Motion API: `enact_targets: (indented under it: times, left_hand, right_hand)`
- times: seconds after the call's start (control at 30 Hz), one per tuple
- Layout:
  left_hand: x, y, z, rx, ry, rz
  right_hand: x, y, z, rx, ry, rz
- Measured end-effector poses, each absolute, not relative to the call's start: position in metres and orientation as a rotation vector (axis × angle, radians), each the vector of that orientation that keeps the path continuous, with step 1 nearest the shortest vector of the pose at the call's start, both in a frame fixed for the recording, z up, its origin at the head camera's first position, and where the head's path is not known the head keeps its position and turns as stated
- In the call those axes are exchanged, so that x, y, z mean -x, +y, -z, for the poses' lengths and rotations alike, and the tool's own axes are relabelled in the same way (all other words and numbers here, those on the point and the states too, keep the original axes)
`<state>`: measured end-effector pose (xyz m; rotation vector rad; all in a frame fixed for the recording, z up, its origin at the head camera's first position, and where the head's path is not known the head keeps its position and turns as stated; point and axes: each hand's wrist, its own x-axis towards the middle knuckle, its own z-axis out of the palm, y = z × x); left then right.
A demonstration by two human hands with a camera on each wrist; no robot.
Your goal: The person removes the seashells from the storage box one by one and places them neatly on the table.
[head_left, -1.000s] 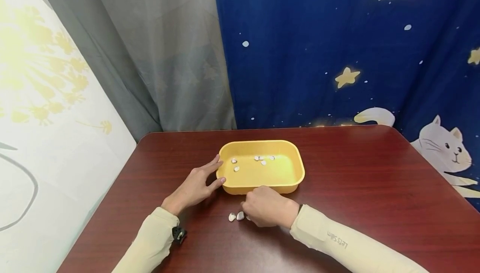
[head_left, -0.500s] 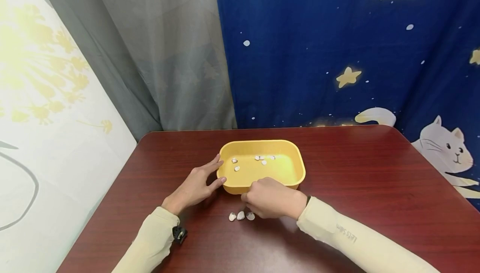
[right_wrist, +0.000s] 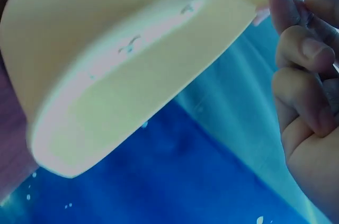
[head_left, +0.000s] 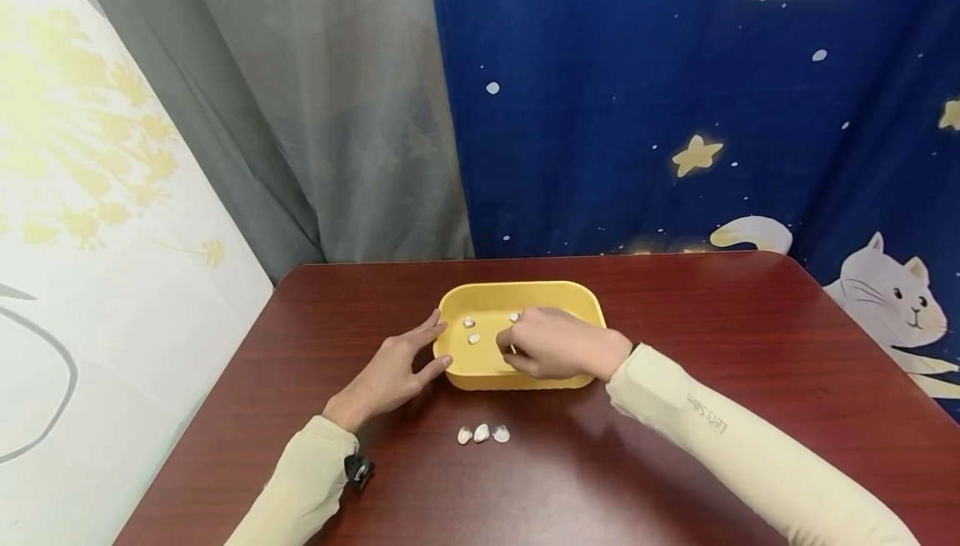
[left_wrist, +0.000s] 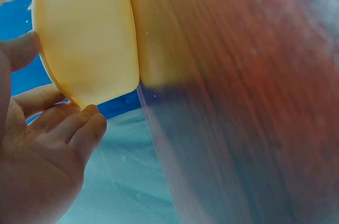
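Note:
A yellow plastic tub [head_left: 465, 380] stands on the table with several small glossy white pebble-like pieces [head_left: 473, 338] inside. My left hand [head_left: 386, 379] rests against its left end, thumb and fingers spread and touching the rim. In the left wrist view that hand [left_wrist: 47, 144] lies along the tub's outer wall [left_wrist: 90, 38]. Over the tub's front rim reaches my right hand [head_left: 558, 344], hiding part of the inside. The right wrist view shows its curled fingers [right_wrist: 302, 54], with nothing visible between them. Three white pieces [head_left: 482, 433] lie in a row in front of the tub.
The dark red wooden table [head_left: 712, 363] extends to both sides of the tub. Behind it hang a grey curtain [head_left: 360, 112] and a blue star-patterned curtain [head_left: 600, 112]. A black device [head_left: 359, 469] sits on the left wrist.
My right hand has moved from the row of pieces up and over the tub's front rim. The third piece in the row has come into full view. My left hand has stayed put.

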<state>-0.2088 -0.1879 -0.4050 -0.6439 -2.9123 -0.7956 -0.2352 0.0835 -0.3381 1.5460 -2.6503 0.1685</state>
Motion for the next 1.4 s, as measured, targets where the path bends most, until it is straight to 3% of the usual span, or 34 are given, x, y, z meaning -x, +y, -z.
enact_targets:
  times: [0.8,1.4]
  left_hand:
    - [0.214,-0.189,0.398,0.641,-2.914,0.765]
    - [0.210,-0.188,0.406,0.652,-2.911,0.789]
  right_hand:
    - [0.302,0.082,0.308,-1.315,-2.920,-0.153]
    - [0.322,0.066,0.340,-1.180,-3.097,-0.025]
